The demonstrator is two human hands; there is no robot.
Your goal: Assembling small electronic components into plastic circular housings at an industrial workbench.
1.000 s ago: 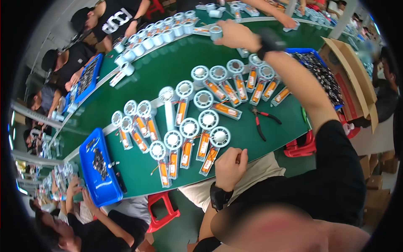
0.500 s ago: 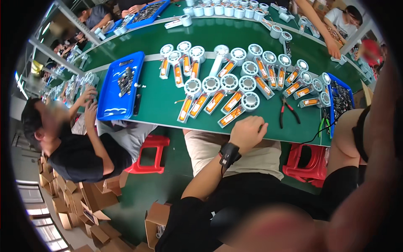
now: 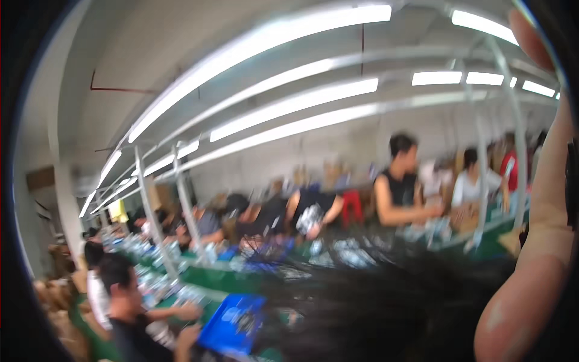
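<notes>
My right arm (image 3: 534, 271) is raised along the right edge. Only a blurred part of my right hand (image 3: 531, 39) shows in the upper right corner, its fingers mostly cut off, so whether it grips anything is hidden. My left hand is out of the picture. A blurred, dark, hair-like mass (image 3: 392, 301) fills the lower middle and covers most of the near table. Left of that mass, a blue tray (image 3: 220, 333) with small dark parts lies on the green table (image 3: 232, 279).
A co-worker in black (image 3: 129, 314) sits at the lower left with hands near the tray. More people, including one in a black sleeveless top (image 3: 395, 190), are at the far tables. Metal posts (image 3: 192, 211) rise from the tables, and tube lights (image 3: 289, 51) hang overhead.
The view has swung up from the table to the room and ceiling lights. My left hand, the pliers and the near white round-headed units have left the picture. My right arm remains raised.
</notes>
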